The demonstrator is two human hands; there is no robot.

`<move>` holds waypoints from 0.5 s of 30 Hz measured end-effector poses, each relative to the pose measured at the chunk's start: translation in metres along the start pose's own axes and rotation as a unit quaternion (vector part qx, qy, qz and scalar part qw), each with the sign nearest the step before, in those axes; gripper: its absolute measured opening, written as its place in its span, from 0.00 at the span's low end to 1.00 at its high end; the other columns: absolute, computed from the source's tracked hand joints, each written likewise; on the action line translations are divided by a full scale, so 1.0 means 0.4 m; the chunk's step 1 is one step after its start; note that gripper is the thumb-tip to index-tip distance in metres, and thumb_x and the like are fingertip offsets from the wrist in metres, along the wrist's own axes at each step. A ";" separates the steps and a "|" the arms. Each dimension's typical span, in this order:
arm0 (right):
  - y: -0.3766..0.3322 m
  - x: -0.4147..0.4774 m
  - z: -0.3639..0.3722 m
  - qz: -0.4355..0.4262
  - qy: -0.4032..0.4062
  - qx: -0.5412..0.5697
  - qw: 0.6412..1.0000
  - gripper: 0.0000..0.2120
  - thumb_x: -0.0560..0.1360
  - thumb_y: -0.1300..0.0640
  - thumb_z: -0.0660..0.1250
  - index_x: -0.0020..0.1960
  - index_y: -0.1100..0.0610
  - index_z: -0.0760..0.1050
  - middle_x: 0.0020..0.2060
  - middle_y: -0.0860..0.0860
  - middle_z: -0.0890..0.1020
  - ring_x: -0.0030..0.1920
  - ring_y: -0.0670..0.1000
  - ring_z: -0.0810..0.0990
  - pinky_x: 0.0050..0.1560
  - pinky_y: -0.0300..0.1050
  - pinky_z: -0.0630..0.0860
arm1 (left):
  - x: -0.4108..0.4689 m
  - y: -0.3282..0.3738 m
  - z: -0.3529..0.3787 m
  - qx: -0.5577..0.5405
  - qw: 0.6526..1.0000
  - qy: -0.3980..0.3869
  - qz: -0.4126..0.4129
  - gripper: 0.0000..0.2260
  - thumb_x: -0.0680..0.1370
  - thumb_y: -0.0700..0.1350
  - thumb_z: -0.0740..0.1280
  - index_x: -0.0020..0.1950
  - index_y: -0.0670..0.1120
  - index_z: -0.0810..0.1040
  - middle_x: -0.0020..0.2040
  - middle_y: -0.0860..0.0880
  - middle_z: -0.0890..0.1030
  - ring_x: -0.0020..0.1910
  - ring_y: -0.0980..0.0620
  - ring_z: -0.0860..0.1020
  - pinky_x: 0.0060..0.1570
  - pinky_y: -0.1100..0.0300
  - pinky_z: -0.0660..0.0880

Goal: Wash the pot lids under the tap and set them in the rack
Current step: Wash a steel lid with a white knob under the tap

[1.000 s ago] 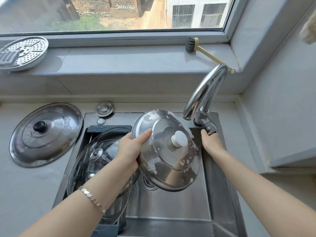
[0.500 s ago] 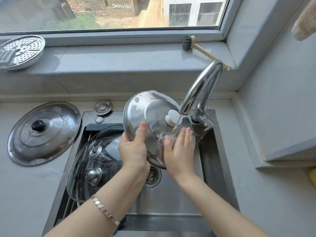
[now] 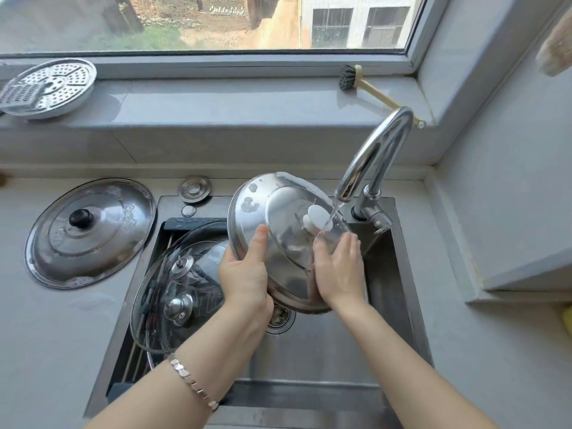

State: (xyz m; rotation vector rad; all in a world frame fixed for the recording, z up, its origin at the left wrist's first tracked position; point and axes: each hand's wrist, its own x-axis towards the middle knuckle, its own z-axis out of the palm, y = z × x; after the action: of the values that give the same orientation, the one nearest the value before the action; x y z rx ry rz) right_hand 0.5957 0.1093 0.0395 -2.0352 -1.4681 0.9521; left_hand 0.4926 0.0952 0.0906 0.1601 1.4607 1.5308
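A steel pot lid [image 3: 278,209] with a white knob [image 3: 317,216] is tilted over the sink, under water running from the tap [image 3: 374,156]. My left hand [image 3: 246,274] grips its left rim, thumb on top. My right hand [image 3: 339,270] lies flat with straight fingers against the lid's lower right face. Two glass lids [image 3: 182,289] stand in the black rack [image 3: 185,226] in the sink's left part. A large steel lid with a black knob [image 3: 89,230] lies on the counter to the left.
The steel sink [image 3: 325,351] has a drain [image 3: 281,317] below the held lid. A small sink plug [image 3: 195,188] lies behind the sink. On the window sill rest a perforated steamer plate [image 3: 49,86] and a dish brush [image 3: 365,86]. A grey wall stands at right.
My right hand left the tap handle and came flat onto the lid. The lid was lifted and tilted under the spout, and water now runs over its knob.
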 end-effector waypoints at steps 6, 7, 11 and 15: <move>0.037 -0.038 -0.004 -0.179 -0.007 -0.031 0.983 0.35 0.75 0.40 0.43 0.76 0.58 0.47 0.76 0.51 0.49 0.76 0.47 0.43 0.75 0.42 0.39 | 0.010 0.023 -0.019 0.026 0.998 -0.056 -0.021 0.02 0.73 0.42 0.70 0.43 0.47 0.79 0.39 0.48 0.84 0.40 0.48 0.81 0.50 0.51 0.79; 0.052 -0.009 -0.015 -0.153 -0.005 -0.010 0.988 0.31 0.78 0.44 0.46 0.76 0.57 0.48 0.76 0.51 0.49 0.76 0.47 0.45 0.75 0.43 0.41 | 0.015 0.027 -0.028 0.036 0.997 -0.070 -0.026 0.02 0.73 0.42 0.70 0.43 0.47 0.79 0.38 0.49 0.84 0.39 0.49 0.81 0.48 0.51 0.80; 0.080 0.064 -0.068 -0.132 -0.001 0.050 0.990 0.26 0.79 0.50 0.45 0.75 0.59 0.53 0.75 0.51 0.55 0.76 0.47 0.49 0.75 0.44 0.45 | 0.023 0.044 -0.058 0.084 0.984 -0.146 -0.065 0.02 0.74 0.41 0.68 0.46 0.45 0.79 0.34 0.49 0.84 0.31 0.52 0.82 0.33 0.58 0.81; 0.103 0.067 -0.096 -0.206 -0.056 0.115 0.970 0.24 0.78 0.48 0.44 0.72 0.51 0.58 0.72 0.42 0.59 0.74 0.40 0.53 0.74 0.36 0.48 | 0.040 0.072 -0.075 0.113 0.971 -0.193 -0.083 0.03 0.76 0.40 0.66 0.47 0.44 0.79 0.33 0.48 0.84 0.29 0.52 0.82 0.27 0.61 0.79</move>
State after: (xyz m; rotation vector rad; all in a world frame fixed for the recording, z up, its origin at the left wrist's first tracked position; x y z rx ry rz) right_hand 0.6555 0.1223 0.0285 -1.4568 -1.6648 1.0147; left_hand 0.4487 0.0911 0.0982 0.4356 1.2945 1.1199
